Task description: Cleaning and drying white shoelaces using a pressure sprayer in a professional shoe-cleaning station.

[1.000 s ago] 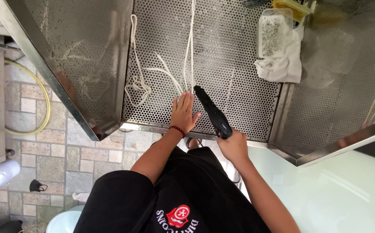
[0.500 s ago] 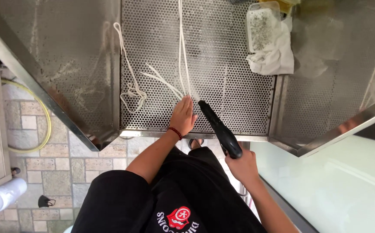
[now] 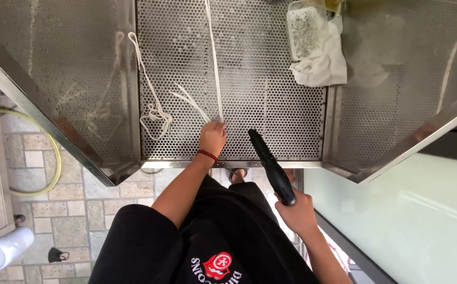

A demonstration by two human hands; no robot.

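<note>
My left hand (image 3: 213,135), with a red band at the wrist, pinches the near end of a long white strand (image 3: 214,58) that lies straight up the perforated steel tray (image 3: 270,121). My right hand (image 3: 298,210) grips the handle of a black spray nozzle (image 3: 268,163), which points toward the tray's near edge. More white strands (image 3: 152,113) lie looped and loose to the left of my left hand.
A white cloth (image 3: 320,66) and a small perforated basket (image 3: 305,31) rest at the tray's far right. Sloped steel panels (image 3: 55,79) flank the tray. A yellow hose (image 3: 49,168) and a white roll (image 3: 2,251) lie on the tiled floor at left.
My left hand has closed on the end of the long strand. My right hand has drawn the nozzle back and lower toward my body.
</note>
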